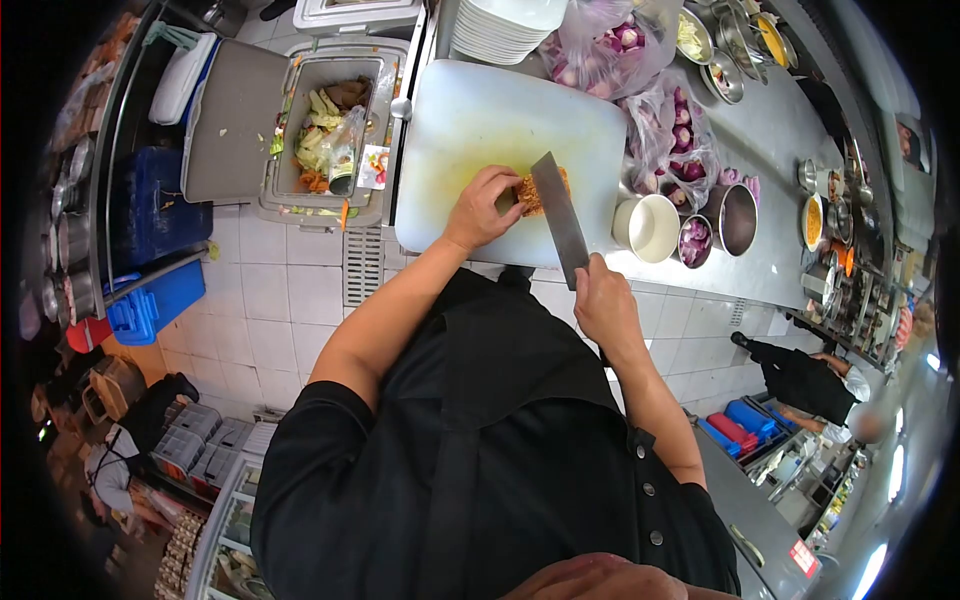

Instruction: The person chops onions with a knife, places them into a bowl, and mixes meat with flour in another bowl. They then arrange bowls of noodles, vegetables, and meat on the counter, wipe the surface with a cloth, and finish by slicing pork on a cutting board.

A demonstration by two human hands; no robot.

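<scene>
My right hand (605,305) is wrapped around the handle of a cleaver (560,215), whose broad blade slants up and left over a white cutting board (590,130). Under and beside the blade lies a brown, crumbly-surfaced piece of food (531,194), partly hidden by the steel. With curled fingers and thumb, my left hand (483,208) grips the left end of that piece, just left of the blade. A yellowish stain marks the board around it.
Bags of peeled red onions (683,130), a white container (647,228) and metal pots (735,218) stand right of the board. Stacked white plates (505,35) are behind it. At left is an open bin of scraps (330,125). A person (815,390) stands at far right.
</scene>
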